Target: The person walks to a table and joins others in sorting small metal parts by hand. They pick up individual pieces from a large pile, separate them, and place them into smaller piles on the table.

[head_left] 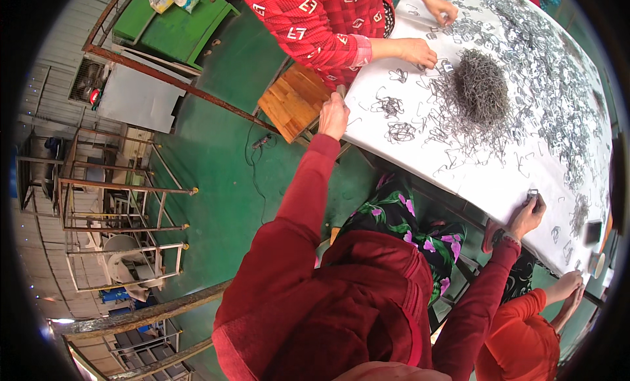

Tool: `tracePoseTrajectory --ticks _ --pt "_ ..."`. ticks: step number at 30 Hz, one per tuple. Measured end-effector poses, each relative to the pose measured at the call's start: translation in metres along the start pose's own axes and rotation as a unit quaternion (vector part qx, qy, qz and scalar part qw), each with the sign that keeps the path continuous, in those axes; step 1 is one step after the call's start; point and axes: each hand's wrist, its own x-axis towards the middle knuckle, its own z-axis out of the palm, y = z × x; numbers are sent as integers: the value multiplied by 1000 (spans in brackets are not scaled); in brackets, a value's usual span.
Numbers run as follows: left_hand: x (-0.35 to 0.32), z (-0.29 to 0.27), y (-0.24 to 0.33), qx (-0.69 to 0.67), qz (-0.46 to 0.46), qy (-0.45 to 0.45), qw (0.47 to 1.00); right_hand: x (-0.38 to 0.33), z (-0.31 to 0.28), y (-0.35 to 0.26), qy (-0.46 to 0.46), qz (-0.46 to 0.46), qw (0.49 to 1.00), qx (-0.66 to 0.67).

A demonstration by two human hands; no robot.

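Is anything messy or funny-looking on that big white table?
Yes. The wire hooks lie strewn loose over most of the white table, and one dense tangled heap of wire stands up among them. The left hand rests at the table's corner; the right hand holds a small metal piece at its edge.

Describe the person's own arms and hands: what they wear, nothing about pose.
Both arms are covered in long, plain dark red sleeves that end at the wrists. The left hand and right hand are bare, with no gloves. No watch or ring can be made out.
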Motion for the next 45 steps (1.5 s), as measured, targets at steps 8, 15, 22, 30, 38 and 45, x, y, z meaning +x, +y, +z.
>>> tracePoseTrajectory --ticks 8,15,22,30,38,45 --pt "47 25 4 -13 -3 -64 998 1 1 1 4 -8 1000 -9" --pt "32 31 12 6 91 -86 992 8 -1 8 12 -54 995 -83" --pt "26 34 48 -33 176 -165 970 3 0 5 3 -29 999 -33" --pt "61 44 26 -32 157 -214 963 4 -1 5 8 -41 998 -57" --pt "83 32 15 12 12 -75 997 -1 2 -5 0 1 999 -38" --pt "85 57 33 83 85 -143 983 5 -2 11 0 -5 1000 -26"
